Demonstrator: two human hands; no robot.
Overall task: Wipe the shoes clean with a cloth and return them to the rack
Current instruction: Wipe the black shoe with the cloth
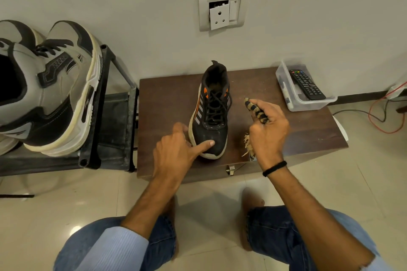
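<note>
Head view: left grip point(174, 149) clasps the shoe point(210, 116) toe, right grip point(268, 125) clenches the cloth point(256, 109).

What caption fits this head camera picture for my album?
Left hand holds a black orange-striped sneaker on a brown wooden table; right hand grips a yellow-black striped cloth.

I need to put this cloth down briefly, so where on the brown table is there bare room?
Free: the table strip between its left edge and the black shoe, and the right corner in front of the plastic tub. Crowded: the middle, with shoe, left hand and right hand.
</note>
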